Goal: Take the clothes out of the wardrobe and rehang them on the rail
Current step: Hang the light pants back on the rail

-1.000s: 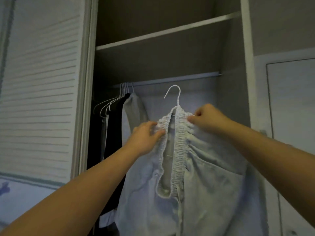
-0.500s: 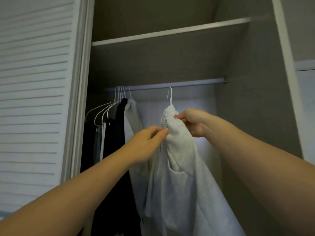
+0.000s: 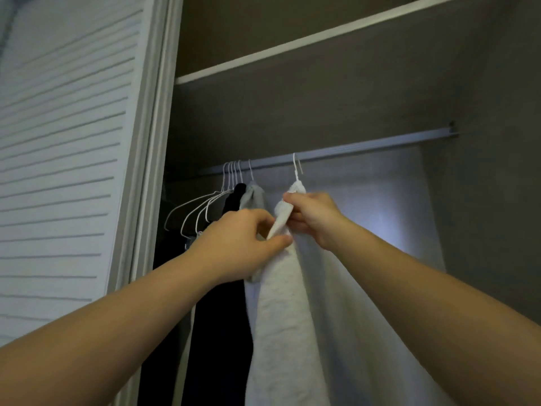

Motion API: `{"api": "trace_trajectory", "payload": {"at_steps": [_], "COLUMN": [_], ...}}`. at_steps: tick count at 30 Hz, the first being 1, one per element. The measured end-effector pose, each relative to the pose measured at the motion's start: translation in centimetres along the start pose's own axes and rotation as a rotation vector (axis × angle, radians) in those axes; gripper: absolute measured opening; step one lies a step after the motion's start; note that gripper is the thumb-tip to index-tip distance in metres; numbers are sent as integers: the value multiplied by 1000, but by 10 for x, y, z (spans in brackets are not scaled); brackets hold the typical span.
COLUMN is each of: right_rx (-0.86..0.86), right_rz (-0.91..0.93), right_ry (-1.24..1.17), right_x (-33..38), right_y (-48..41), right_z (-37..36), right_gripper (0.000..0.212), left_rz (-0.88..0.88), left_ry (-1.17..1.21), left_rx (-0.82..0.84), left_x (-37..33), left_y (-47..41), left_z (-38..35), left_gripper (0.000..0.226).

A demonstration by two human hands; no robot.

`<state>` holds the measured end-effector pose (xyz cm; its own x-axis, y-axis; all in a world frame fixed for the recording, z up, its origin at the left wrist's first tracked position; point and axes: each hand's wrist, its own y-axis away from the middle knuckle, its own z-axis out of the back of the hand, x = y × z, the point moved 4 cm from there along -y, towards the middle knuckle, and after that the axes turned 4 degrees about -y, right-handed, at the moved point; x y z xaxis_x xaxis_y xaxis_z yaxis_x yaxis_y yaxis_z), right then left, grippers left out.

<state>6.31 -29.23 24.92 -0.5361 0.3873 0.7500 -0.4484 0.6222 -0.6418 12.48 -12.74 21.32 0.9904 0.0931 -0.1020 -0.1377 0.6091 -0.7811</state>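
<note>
A: Spot any difference from a second ago?

B: Plenty. Held the pale trousers out in front of the wardrobe back then, with the waistband spread wide and the hook of the white hanger in free air. Now looks hooked over the rail, with the cloth turned edge-on and hanging straight down.

A: Let go yet?

B: No. Pinching a fold of the cloth between thumb and fingers with the left hand. Curled round the top of the trousers, just under the hook, with the right hand. Drawn much closer together than before.

A: Meaning what for the job?

B: Probably puts this piece back on the rail. Seems to need only a release, and perhaps a tug to straighten the cloth. Cannot tell how many pieces remain.

A: And inside the wardrobe?

B: Crowded toward the left end of the rail with a bunch of white wire hangers, above dark clothes in deep shadow. Then a darker grey garment, just left of the trousers and near the left hand. Above all that, a shelf, seen only from beneath, so cannot tell what lies on it. At the left, a louvred door.
</note>
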Motion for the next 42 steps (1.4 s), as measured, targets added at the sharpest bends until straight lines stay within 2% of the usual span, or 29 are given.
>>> {"api": "trace_trajectory", "payload": {"at_steps": [3,9,18,22,24,27,33,37,42], "right_rx": [-7,-16,11,59,98,129,128,137,159], "right_rz": [72,140,207,172,152,136,208,214,197], "right_ry": [18,82,227,344,379,430,497,539,625], "right_x": [-8,-19,-10,-13,-20,-32,-39,-47,-48], "right_y": [-33,-93,-154,-167,-170,-173,-175,-183,-180], "right_z": [-6,-10,-16,-29,-36,-46,-56,-65,-67], "right_gripper": [26,33,11,25,27,15,26,20,35], "left_rz": [15,33,68,113,143,185,195,206,204], "left_ry": [-166,-258,-387,-480,-527,-619,-709,-790,-795], "left_rx": [-73,-196,-229,-248,-225,-146,-71,-40,-4], "left_x": [11,38,52,51,53,59,71,79,82], "left_y": [-26,-71,-121,-129,-131,-130,-123,-123,-116], "left_z": [-1,-12,-46,-51,-50,-47,-46,-48,-43], "left_gripper": [15,20,19,21,23,28,36,44,50]}}
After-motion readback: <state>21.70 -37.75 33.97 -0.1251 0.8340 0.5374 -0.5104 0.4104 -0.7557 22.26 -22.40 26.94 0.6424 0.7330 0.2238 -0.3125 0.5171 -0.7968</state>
